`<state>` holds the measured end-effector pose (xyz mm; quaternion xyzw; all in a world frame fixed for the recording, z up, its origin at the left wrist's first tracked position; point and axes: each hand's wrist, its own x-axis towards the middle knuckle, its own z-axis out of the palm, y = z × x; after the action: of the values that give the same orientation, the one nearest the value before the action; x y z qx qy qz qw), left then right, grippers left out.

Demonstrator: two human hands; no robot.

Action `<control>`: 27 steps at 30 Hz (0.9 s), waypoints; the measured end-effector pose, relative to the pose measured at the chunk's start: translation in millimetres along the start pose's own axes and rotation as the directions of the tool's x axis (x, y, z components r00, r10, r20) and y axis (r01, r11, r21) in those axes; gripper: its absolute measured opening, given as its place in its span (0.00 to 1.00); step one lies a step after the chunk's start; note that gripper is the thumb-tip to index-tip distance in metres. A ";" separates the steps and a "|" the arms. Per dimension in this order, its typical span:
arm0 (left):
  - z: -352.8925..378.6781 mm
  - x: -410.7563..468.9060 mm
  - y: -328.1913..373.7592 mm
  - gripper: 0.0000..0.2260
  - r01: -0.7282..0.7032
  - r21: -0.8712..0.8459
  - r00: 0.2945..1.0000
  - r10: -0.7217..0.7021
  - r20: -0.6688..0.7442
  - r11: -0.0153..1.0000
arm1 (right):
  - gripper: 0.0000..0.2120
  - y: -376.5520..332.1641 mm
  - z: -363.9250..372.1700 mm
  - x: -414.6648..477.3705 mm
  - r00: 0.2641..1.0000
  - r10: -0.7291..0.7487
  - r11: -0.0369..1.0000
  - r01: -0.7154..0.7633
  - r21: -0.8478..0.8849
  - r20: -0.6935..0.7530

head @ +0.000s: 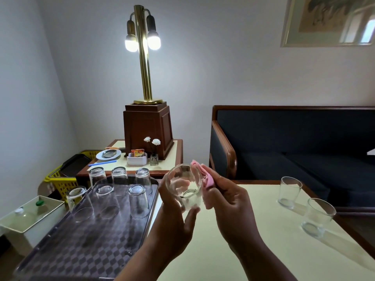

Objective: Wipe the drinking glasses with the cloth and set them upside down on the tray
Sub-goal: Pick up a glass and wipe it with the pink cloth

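My left hand (172, 216) grips a clear drinking glass (183, 186) from below, its mouth tilted toward me, above the gap between tray and table. My right hand (227, 201) pinches a pink cloth (205, 179) and presses it against the glass's right side and rim. On the dark checkered tray (81, 246) at the left, several glasses stand upside down, among them one at the front left (80, 203) and one at the right (138, 201). Two upright glasses (289, 192) (317, 217) stand on the cream table (253, 250) to the right.
A side table (172, 159) behind the tray carries a brass lamp (143, 55) on a wooden box, a plate, a sachet holder and a small flower vase. A yellow basket (60, 183) and a white box (30, 220) sit at the left. A dark sofa (294, 142) stands behind the table.
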<state>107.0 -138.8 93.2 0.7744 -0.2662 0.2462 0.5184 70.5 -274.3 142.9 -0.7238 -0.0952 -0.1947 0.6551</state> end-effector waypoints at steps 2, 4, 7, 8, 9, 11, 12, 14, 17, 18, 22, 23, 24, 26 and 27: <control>-0.8 1.5 0.9 0.40 -0.016 0.001 1.000 0.016 0.006 1.000 | 0.17 4.0 -0.3 0.8 0.998 0.057 0.998 -0.057 0.002 -0.010; 0.0 2.2 1.3 0.40 -0.008 -0.002 1.000 0.008 0.009 1.000 | 0.18 5.2 0.0 -0.4 0.997 0.067 0.998 -0.067 -0.002 -0.028; 1.1 0.4 -1.2 0.41 0.005 0.002 1.000 -0.005 0.010 1.000 | 0.19 -1.1 1.1 -4.5 1.000 -0.003 1.000 0.003 0.030 -0.013; 0.5 -0.7 -1.3 0.41 0.022 -0.028 1.000 -0.021 0.022 0.999 | 0.19 -2.5 1.3 -5.3 1.000 -0.024 0.999 0.024 0.032 -0.013; -0.2 -1.3 -0.9 0.42 0.029 -0.040 0.999 -0.027 0.038 0.999 | 0.19 -2.2 1.2 -5.3 0.999 -0.027 0.999 0.028 0.026 -0.023; -0.6 -1.5 1.1 0.42 0.018 -0.032 0.999 -0.017 0.045 0.999 | 0.19 2.4 1.1 -3.6 0.999 0.008 1.000 -0.008 -0.002 -0.042; -0.1 -1.4 2.5 0.41 0.014 -0.042 0.999 -0.012 0.035 0.999 | 0.19 4.8 1.6 -3.0 0.998 0.033 0.999 -0.034 -0.025 -0.045; 1.0 -0.8 2.4 0.40 0.024 -0.056 1.000 -0.023 0.012 0.998 | 0.19 6.6 2.8 -3.9 0.997 0.047 0.998 -0.049 -0.036 -0.054; 1.3 0.1 -2.8 0.40 0.037 -0.064 0.999 -0.038 -0.002 0.997 | 0.20 -0.9 5.0 -9.0 0.999 -0.036 0.999 0.036 -0.005 -0.029; 0.7 0.4 -3.3 0.40 0.037 -0.067 0.999 -0.037 -0.003 0.997 | 0.20 -4.1 6.4 -10.7 0.997 -0.072 0.997 0.072 -0.015 -0.015; 0.5 -0.2 2.1 0.37 0.036 -0.039 0.999 -0.035 0.032 0.999 | 0.18 2.3 5.5 -8.0 0.999 -0.022 0.999 0.021 -0.030 -0.028; 1.3 -0.9 3.3 0.36 0.027 -0.038 0.999 -0.025 0.039 0.999 | 0.18 4.9 4.6 -7.1 0.999 0.014 1.000 -0.015 -0.024 -0.044; 1.5 -1.3 4.8 0.36 0.028 -0.048 0.998 -0.025 0.049 0.998 | 0.18 7.0 3.6 -6.2 0.998 0.035 0.999 -0.037 -0.027 -0.061; 1.6 -1.4 5.3 0.37 0.046 -0.074 0.997 -0.042 0.063 0.996 | 0.18 5.9 1.7 -5.9 0.996 0.034 0.999 -0.037 -0.036 -0.079; 1.6 -1.5 5.7 0.39 0.053 -0.085 0.997 -0.047 0.065 0.995 | 0.19 3.2 1.2 -6.2 0.997 0.014 1.000 -0.016 -0.022 -0.072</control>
<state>102.2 -141.8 95.5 0.7651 -0.2735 0.1968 0.5487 66.3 -272.7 137.4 -0.7244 -0.0639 -0.2167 0.6513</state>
